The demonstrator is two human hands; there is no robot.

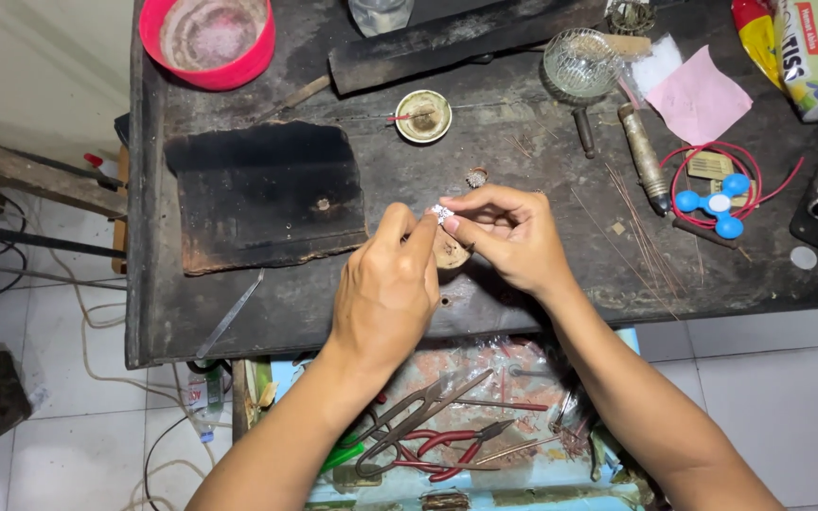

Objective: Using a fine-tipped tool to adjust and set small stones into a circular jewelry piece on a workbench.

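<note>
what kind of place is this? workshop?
Likely a small jeweller's or metal-craft bench. Both hands, left hand and right hand, pinch a tiny silvery piece over a scorched dark wooden worktable. A charred black block lies beside them, and pliers and shears fill the open drawer below.

Dark, scorched-black wooden surface (523, 142). Round red plastic bowl (206, 43), interior greyish-white. Charred black rectangular block (257, 189). Pale pink paper square (700, 98). Blue three-lobed plastic spinner (717, 203), white centre. Looped red wire (712, 151). Small glittering silver piece (441, 213).
</note>
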